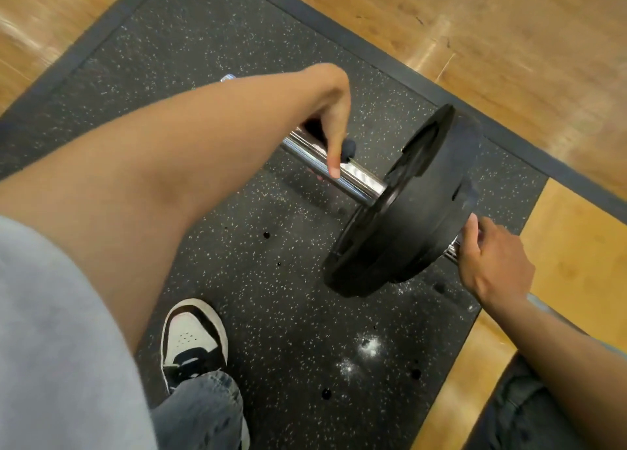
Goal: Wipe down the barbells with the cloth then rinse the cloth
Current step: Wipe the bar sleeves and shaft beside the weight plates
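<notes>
A barbell lies on a black speckled rubber mat [258, 280]. Its chrome sleeve [359, 178] carries a black weight plate [407, 219]. My left hand [327, 117] reaches over the sleeve and grips it, one digit pointing straight down across the chrome and a fingertip showing underneath. A small dark lump [349, 147] sits beside that hand; what it is I cannot tell. My right hand [492, 266] holds the knurled bar [453, 249] just behind the plate, fingers curled round it. No cloth is plainly visible.
My left shoe [193, 344] and jeans leg stand on the mat near the bottom. White chalk marks [368, 346] dot the mat. A wooden floor [509, 42] surrounds the mat beyond its dark border. My right knee [519, 412] is at the bottom right.
</notes>
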Motion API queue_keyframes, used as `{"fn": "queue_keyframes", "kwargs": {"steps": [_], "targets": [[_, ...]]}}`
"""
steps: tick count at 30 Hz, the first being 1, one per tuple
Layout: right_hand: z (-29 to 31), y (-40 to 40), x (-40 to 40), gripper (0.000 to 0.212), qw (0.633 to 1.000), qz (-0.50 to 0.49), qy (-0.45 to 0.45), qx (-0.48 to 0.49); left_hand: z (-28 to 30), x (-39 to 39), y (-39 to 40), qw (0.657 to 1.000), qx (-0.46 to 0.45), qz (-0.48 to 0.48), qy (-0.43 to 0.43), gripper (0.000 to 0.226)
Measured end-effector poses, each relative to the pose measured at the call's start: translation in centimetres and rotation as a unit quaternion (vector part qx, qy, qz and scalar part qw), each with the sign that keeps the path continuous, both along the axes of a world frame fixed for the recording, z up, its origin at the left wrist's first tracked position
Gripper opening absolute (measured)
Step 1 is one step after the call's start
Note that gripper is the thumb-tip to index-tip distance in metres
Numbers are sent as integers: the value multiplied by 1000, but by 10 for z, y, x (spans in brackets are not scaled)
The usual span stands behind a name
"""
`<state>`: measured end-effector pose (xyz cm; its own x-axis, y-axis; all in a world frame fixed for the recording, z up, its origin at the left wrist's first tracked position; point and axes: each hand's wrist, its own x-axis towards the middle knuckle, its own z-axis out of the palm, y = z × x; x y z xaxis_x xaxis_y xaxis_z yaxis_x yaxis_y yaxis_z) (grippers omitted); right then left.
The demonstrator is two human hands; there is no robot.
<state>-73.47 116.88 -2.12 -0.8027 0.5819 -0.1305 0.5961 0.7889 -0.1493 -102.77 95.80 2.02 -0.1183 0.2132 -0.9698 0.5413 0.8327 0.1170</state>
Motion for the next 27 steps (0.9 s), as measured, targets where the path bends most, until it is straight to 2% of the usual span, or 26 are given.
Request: {"fn": "queue_keyframes", "kwargs": {"steps": [2, 3, 5, 6, 7, 9, 14, 17, 18, 19, 21, 23, 25, 27], "targets": [[-2, 3, -2, 70, 1000, -1, -2, 3, 11, 7, 9, 998, -7, -57, 35, 135], [-3, 3, -2, 69, 1000, -1, -2, 3, 11, 13, 16, 994, 25, -80, 67, 122], [-3, 4, 0, 67, 1000, -4, 4, -2, 9, 36, 33, 985, 127, -94, 69, 76], [-5, 6, -1, 66, 1000, -5, 6, -3, 4, 44, 36, 978, 173, -96, 67, 61], [-5, 7, -1, 64, 1000, -3, 4, -5, 2, 50, 33, 973, 201, -87, 73, 54], [-3, 6, -2, 61, 1000, 1, 3, -10, 4, 47, 19, 963, 232, -78, 114, 58], [-1, 11, -7, 64, 999, 14, -26, -29, 21, 37, -9, 944, 220, -114, 216, 84], [-2, 17, -7, 70, 998, 17, -44, -40, 19, 61, 6, 936, 268, -136, 184, 107], [-2, 19, -7, 72, 998, 19, -45, -40, 20, 69, 10, 933, 284, -132, 175, 106], [-2, 19, -7, 72, 998, 18, -40, -43, 24, 73, 12, 936, 290, -120, 162, 96], [-1, 19, -7, 72, 998, 16, -31, -46, 30, 76, 9, 950, 279, -67, 123, 54], [0, 17, -9, 72, 999, 14, -23, -45, 30, 77, 4, 947, 298, -24, 120, 21], [1, 14, -10, 72, 999, 10, -16, -46, 22, 81, 0, 925, 335, 0, 177, 29], [3, 13, -10, 74, 999, 5, -16, -45, 10, 90, 3, 888, 362, 38, 280, 39]]}}
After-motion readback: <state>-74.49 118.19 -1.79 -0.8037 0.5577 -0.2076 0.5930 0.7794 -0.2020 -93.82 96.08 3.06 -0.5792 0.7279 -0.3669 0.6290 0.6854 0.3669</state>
